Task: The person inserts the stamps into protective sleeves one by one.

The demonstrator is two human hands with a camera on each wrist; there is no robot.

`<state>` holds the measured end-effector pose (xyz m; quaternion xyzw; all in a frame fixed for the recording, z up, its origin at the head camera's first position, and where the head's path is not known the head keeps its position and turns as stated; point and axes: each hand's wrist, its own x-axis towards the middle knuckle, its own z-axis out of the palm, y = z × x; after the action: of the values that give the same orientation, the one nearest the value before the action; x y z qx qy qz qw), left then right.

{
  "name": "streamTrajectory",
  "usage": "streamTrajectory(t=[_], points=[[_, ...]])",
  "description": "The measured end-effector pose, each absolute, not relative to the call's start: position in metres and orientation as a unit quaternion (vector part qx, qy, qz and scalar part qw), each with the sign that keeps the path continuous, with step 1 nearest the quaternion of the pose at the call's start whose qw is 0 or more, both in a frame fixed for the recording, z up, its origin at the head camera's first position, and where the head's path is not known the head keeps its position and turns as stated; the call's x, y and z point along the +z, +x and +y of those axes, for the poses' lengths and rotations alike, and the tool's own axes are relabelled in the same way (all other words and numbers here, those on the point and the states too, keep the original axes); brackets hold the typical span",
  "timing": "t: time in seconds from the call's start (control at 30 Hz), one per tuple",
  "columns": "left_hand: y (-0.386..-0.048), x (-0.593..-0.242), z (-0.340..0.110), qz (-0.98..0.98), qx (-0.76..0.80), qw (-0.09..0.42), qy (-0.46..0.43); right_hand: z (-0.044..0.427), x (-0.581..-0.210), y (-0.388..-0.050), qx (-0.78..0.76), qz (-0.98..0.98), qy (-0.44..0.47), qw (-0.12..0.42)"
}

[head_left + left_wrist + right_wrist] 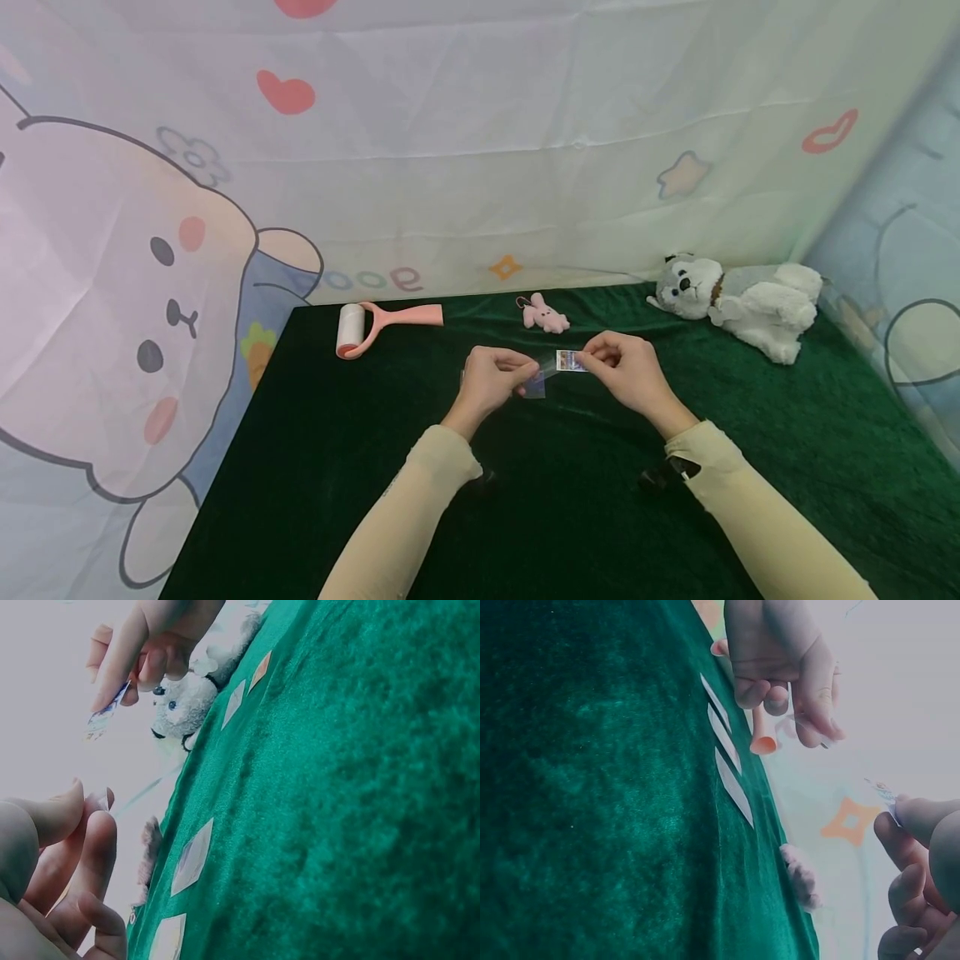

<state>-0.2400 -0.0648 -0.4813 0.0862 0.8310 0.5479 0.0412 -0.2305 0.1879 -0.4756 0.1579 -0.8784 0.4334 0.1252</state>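
Observation:
Thumb and fingers of the left hand pinch a clear, thin film. Facing it, the right hand pinches a small printed card by its right end. The film and card are close together in the head view, but the left wrist view shows the card apart from the left fingertips. Just beside the left fingers in the head view is a bluish flat piece, partly hidden. Several flat cards lie on the green cloth, one of them in the left wrist view.
A lint roller with a pink handle lies at the back left of the green cloth. Beyond the hands is a small pink plush. A grey and white plush dog lies back right, before a patterned curtain.

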Motion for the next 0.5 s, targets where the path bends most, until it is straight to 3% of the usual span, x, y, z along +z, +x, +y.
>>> streamTrajectory(t=[0.5], points=[[-0.2415, -0.4806, -0.0672, 0.822, 0.559, 0.061, 0.089, 0.1887, -0.4738, -0.2316, 0.438, -0.877, 0.169, 0.103]])
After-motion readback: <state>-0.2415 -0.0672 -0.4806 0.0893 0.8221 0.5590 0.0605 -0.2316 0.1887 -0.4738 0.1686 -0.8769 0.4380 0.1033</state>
